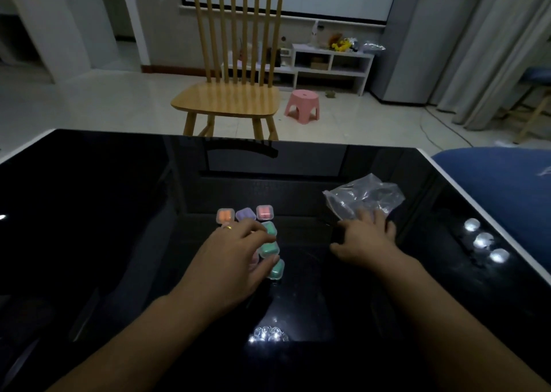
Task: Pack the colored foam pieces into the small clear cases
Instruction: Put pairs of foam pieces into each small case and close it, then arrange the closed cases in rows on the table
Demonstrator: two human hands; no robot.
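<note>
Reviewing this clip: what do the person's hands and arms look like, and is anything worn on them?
Both forearms are bare, with no sleeves, gloves or watch in view. The left hand wears a gold ring on one finger. The right hand shows no jewellery.

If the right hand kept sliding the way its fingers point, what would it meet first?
The right hand would likely meet the clear plastic bag first; its fingertips already seem to reach the bag's near edge, though contact is unclear.

A single head-worn camera looks forward and down, close over the black table [119, 212], toward the far wooden chair [232, 93].
</note>
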